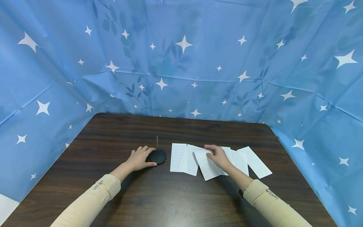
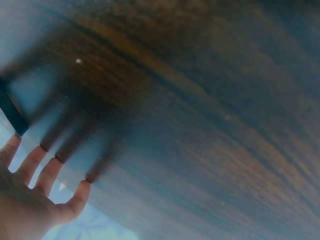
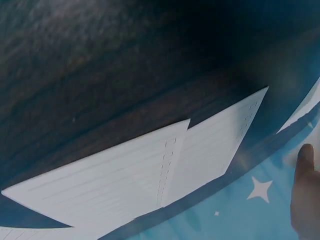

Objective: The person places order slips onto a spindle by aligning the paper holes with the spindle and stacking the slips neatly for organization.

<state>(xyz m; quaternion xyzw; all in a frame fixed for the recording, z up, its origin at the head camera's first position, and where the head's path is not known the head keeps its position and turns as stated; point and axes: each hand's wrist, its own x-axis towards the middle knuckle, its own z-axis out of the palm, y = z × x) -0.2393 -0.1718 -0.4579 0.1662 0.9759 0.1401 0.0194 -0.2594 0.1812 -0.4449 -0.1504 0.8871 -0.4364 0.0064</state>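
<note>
Lettering on the cream fabric sleeve cuffs behind the left hand [image 1: 139, 158] and right hand [image 1: 217, 156] is too small to read; tiny dark marks on the white ruled paper sheets [image 1: 178, 157] around the right hand are likewise illegible.

Across the top of the head view, the cloth [image 1: 207, 101] is bright blue, scattered with white four-pointed stars and darker blue leafy sprigs. The table [image 1: 113, 135] below is dark brown with streaky wood grain. Right of centre, the papers [image 1: 177, 157] are white with thin ruled lines. Left of them, the round base [image 1: 160, 156] is black. The sleeves [image 1: 88, 201] at the lower left and lower right are cream, with dark lettering.
</note>
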